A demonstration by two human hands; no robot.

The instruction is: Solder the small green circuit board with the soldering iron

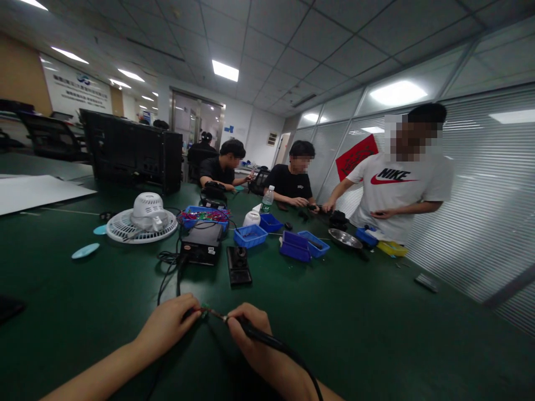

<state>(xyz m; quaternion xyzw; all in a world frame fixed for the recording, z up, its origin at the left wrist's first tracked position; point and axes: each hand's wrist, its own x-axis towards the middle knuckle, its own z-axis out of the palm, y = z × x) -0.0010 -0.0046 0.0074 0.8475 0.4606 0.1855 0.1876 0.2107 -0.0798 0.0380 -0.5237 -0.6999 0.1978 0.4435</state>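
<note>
My left hand [173,320] pinches a small green circuit board with red wires [204,312] just above the green table [355,334]. In my right hand [254,334] is a black-handled soldering iron [251,329], held like a pen. Its metal tip points left and meets or nearly meets the board; contact is too small to make out. The iron's black cable runs back over my right wrist. Beyond my hands stands a black soldering station box [202,244], with a black iron stand [239,266] to its right.
A white fan part [144,220] lies at the left. Blue bins [251,236], one holding red and green wired parts [204,216], stand mid-table. Farther right are a metal pan [345,238] and a yellow tray [392,248]. Several people are around the table's far side.
</note>
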